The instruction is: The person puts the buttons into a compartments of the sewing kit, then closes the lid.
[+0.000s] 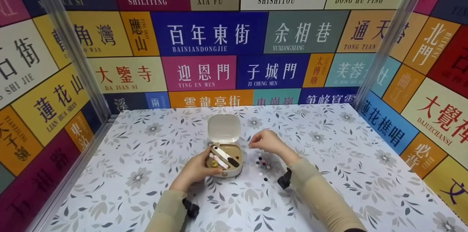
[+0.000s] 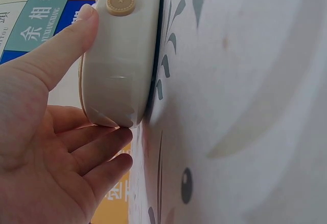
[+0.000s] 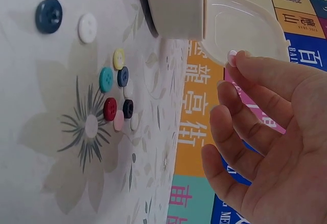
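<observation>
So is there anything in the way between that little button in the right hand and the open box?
Nothing visible. The right hand pinches a pale button just beside the open box, whose lid stands up at the back. The other buttons lie apart on the table.

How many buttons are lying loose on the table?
About 9 buttons on the table: navy and white apart; yellow, teal, navy, red, black, pink and a pale one clustered. Others may be hidden.

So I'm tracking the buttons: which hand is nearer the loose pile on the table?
Right. The right hand hovers just above the buttons; the left hand grips the box beside them.
</observation>
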A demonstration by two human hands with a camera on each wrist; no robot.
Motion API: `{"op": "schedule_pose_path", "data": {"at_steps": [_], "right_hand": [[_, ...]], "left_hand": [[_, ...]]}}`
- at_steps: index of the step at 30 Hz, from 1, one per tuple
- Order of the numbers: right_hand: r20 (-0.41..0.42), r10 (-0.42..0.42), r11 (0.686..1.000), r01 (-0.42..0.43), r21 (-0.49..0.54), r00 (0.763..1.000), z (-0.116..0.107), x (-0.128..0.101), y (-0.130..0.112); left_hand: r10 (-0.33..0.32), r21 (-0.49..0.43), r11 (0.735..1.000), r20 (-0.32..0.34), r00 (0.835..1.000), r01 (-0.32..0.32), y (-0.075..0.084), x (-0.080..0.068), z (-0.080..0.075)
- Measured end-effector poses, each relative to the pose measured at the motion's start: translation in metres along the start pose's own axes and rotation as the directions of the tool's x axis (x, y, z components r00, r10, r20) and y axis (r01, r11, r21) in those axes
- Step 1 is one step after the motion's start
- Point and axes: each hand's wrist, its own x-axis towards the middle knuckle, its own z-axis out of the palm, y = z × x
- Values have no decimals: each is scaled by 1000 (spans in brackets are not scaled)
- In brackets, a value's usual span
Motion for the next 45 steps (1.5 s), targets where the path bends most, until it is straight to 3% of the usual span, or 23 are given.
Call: {"op": "schedule_pose_path", "data": {"at_steps": [18,33,40,45], "right_hand": [[15,23,1000,-23,9,1000,7,5,-5],[33,-18,1000,18,-5,999,13,7,-12],[38,-27,1000,27,-7,999,18,8,-12],[38,-39,999,39,-1,999,21,9,-12]], "left_hand": [[-1,-16,1000,10,1000,1,-1,0,1],[-22,18,1000,11,1000,22,-2,3,0],[21,31,999,6,1000,-21,-2,4,-1],[10,39,999,7,1000,-10,-4,4,-1]]}}
